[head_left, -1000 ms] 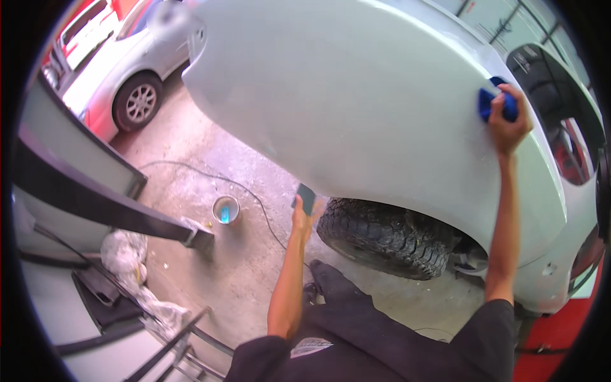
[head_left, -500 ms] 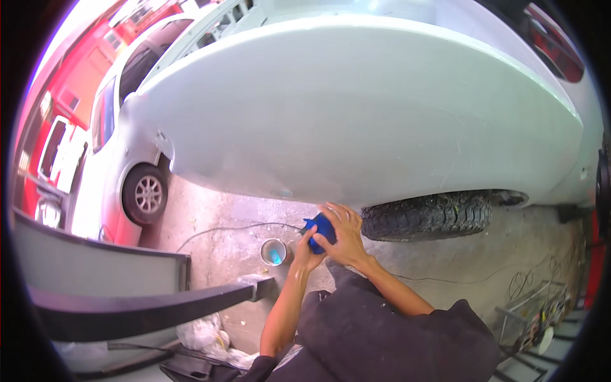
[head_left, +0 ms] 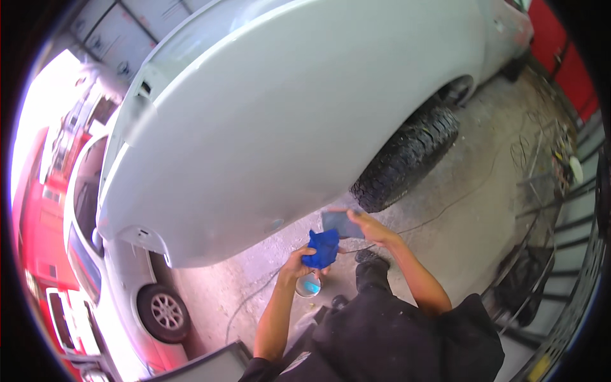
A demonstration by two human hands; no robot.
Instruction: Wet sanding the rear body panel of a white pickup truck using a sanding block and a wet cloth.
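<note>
Nearest, the person's dark trousers (head_left: 394, 337) fill the lower middle, and both bare forearms rise from them over the concrete floor (head_left: 471, 216). The left hand (head_left: 298, 264) has its fingers curled shut around a crumpled blue cloth (head_left: 322, 248), which half a second ago was gripped by both hands together. Just beneath that hand a small round container with blue liquid (head_left: 308, 285) stands on the floor, as it did before. The right hand (head_left: 369, 228) has come away from the cloth and now pinches a grey rectangular sanding sheet (head_left: 341, 224) between thumb and fingers, just beside the cloth. Beyond the hands, the grey primed car body (head_left: 286, 114) arches across the view, its treaded tyre (head_left: 407, 159) now to the upper right. Farther left stands a silver car (head_left: 121, 280).
</note>
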